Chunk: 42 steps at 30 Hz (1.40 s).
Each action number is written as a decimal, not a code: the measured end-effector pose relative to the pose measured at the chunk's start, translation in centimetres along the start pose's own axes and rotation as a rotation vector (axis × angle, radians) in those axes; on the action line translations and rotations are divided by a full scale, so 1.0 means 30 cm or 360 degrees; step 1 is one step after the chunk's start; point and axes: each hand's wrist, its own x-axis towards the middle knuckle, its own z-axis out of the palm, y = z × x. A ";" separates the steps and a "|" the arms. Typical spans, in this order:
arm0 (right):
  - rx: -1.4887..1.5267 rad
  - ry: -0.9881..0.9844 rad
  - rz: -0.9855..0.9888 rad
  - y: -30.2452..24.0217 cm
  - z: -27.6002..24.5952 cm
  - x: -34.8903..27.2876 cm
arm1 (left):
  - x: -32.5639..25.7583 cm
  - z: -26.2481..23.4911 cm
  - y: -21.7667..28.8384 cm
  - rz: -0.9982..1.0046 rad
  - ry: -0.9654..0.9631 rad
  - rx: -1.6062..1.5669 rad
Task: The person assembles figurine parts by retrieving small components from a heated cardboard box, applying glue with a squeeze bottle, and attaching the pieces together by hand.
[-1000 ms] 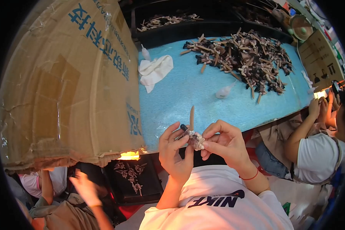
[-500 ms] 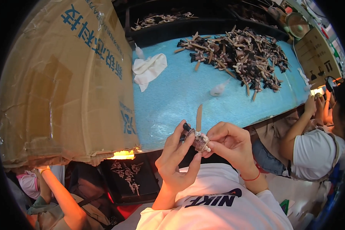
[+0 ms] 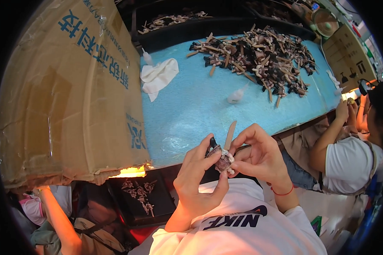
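Note:
Between my two hands is a small painted figurine (image 3: 224,163), brownish-purple with pale limbs and a black end, with a flat tan blade-like piece (image 3: 230,135) sticking up from it. My left hand (image 3: 197,177) is closed around its black end and body, thumb below and fingers above. My right hand (image 3: 259,156) pinches the figurine's pale parts at its right side with thumb and forefinger. Beyond them, a large heap of similar figurines (image 3: 259,57) lies on the blue-covered table (image 3: 187,114). A small translucent squeeze bottle (image 3: 235,97) lies nearer, in front of the heap.
A big cardboard box (image 3: 72,106) walls off the left. By it are a white cloth (image 3: 159,77) and another squeeze bottle (image 3: 147,57). Black trays hold figurines at the back (image 3: 191,34) and below the table edge (image 3: 161,210). People sit at left and right (image 3: 349,163).
The figurine has turned in my fingers, so its tan blade now leans right instead of standing nearly straight. My view has shifted slightly, and both hands still hold the figurine.

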 end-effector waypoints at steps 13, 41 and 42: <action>-0.0099 -0.0125 -0.0135 0.039 -0.013 0.024 | 0.006 0.010 -0.011 0.0072 -0.0059 0.0240; -0.0359 0.0017 -0.0437 0.069 -0.014 0.015 | -0.031 0.038 -0.061 -0.0538 -0.0154 -0.0893; -0.0434 0.0007 -0.0479 0.069 -0.014 0.014 | -0.031 0.035 -0.061 -0.0539 -0.0159 -0.0888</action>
